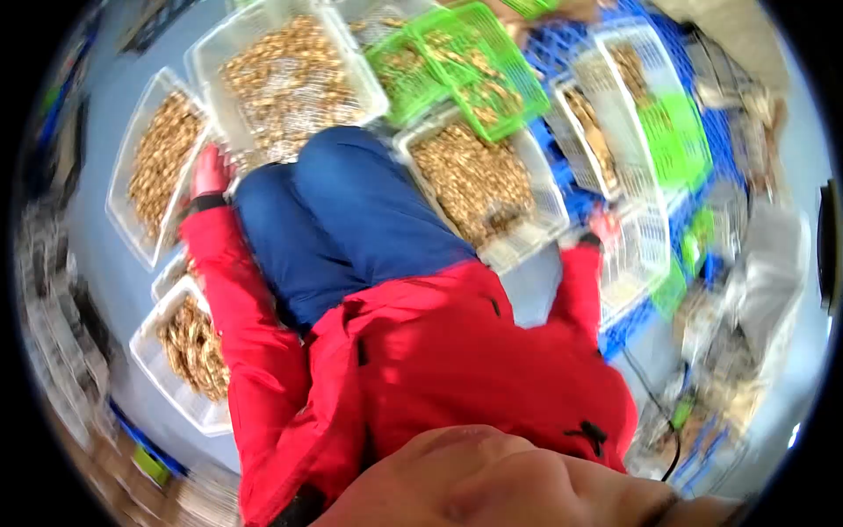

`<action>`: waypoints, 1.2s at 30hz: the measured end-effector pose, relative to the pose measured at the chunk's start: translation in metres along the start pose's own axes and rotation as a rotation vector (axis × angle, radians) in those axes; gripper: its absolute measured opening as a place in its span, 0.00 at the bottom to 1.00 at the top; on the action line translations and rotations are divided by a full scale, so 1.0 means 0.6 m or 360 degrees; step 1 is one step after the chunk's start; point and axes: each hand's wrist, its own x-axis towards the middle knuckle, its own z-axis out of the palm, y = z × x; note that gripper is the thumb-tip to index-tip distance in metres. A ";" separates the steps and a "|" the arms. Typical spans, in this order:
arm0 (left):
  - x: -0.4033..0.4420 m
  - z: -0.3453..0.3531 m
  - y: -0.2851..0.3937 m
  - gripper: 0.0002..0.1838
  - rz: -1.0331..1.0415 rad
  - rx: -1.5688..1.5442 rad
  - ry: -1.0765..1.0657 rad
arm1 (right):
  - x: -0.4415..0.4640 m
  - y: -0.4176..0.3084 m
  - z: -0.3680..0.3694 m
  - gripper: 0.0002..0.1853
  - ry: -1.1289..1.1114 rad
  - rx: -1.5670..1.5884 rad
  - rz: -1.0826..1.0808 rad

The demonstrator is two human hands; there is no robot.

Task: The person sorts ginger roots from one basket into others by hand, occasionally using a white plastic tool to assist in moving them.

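My left hand (211, 171) is beside the right edge of a white basket of small golden-brown pieces (164, 158); its fingers are blurred. Close by stands a larger white basket (373, 92) holding more of these pieces. On the other side, my right hand (604, 224) is at the near end of a narrow white basket (566, 119), against a long white basket (645, 255). Motion smears its fingers, and I cannot tell whether they grip a rim. What the brown pieces are is unclear.
Beyond my knees, green baskets (500, 123) hold brown pieces. Another filled white basket (551, 206) stands right of my legs. Blue lattice crates (558, 44) sit under the right-hand baskets. A white basket (151, 373) stands by my left arm; a dark cable (645, 391) lies at right.
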 end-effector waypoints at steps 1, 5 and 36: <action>-0.033 0.027 0.018 0.22 0.0117 0.0151 0.0060 | 0.024 0.023 -0.025 0.23 -0.0056 -0.0169 -0.0044; -0.121 0.171 0.058 0.19 0.0235 0.0333 0.0648 | 0.117 0.096 -0.047 0.21 -0.0138 -0.0574 -0.0187; -0.118 0.093 -0.015 0.42 -0.0137 0.0364 0.0598 | -0.153 -0.354 0.494 0.19 -0.2080 0.0437 0.0044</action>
